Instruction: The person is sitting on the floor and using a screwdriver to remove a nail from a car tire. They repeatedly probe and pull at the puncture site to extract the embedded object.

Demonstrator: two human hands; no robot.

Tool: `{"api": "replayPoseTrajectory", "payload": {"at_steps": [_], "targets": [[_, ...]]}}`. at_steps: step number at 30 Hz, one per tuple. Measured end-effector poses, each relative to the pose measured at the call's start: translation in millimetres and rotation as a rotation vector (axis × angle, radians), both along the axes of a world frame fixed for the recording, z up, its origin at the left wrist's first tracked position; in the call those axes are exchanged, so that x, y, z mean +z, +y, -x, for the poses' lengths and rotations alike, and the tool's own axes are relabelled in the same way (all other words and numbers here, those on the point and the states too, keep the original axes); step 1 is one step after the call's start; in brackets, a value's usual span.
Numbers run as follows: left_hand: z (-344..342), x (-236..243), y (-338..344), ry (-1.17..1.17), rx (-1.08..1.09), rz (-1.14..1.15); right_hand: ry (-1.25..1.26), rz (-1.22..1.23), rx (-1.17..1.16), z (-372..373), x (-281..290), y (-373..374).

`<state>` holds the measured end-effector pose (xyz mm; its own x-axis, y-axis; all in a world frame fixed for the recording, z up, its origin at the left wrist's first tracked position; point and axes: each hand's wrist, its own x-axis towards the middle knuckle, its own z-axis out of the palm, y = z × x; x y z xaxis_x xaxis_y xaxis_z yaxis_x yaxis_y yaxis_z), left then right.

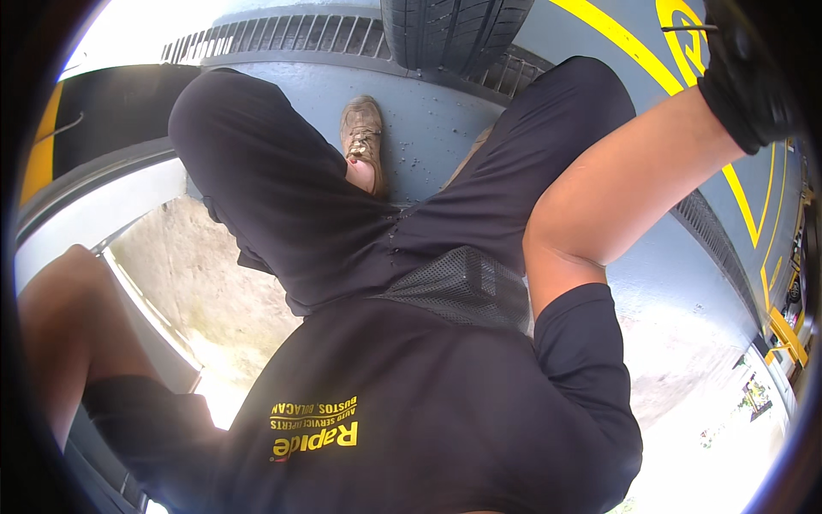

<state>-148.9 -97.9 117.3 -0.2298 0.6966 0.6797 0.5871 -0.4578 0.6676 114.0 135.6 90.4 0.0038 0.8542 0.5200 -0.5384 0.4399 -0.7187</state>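
My right hand, in a black glove, is raised at the far upper right, partly lost in the dark rim of the picture. Its fingers are too dark to make out. A thin metal rod juts out beside the glove; whether the hand holds it I cannot tell. At the left edge my left arm is bent, and its hand lies outside the picture. My knees are spread wide, in dark trousers, with a dark mesh piece at the waist.
Beyond my knees a black tyre stands by a metal floor grating. Yellow lines mark the grey-blue floor. A black and yellow panel is at left, and a yellow metal frame at the right edge.
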Motion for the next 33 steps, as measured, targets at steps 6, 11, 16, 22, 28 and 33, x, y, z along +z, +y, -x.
{"api": "replayPoseTrajectory", "payload": {"at_steps": [6, 11, 16, 22, 28, 33], "targets": [[-89, -210, -107, -0.154, 0.062, 1.152, -0.001, -0.066, 0.071, -36, 15, -29], [-109, -326, -156, -0.136, 0.025, 1.622, -0.083, -0.159, 0.022, -66, 33, -51], [-94, -355, -187, -0.131, 0.103, 1.7, -0.02, -0.223, 0.062, -78, 44, -77], [-68, -369, -171, -0.191, 0.139, 1.656, -0.011, -0.343, 0.124, -58, 47, -81], [-11, -272, -84, -0.246, 0.163, 1.209, -0.016, -0.369, 0.122, -50, 68, -70], [72, -29, -3, -0.207, 0.013, 0.271, 0.065, -0.471, 0.148, -24, 116, -47]]}}
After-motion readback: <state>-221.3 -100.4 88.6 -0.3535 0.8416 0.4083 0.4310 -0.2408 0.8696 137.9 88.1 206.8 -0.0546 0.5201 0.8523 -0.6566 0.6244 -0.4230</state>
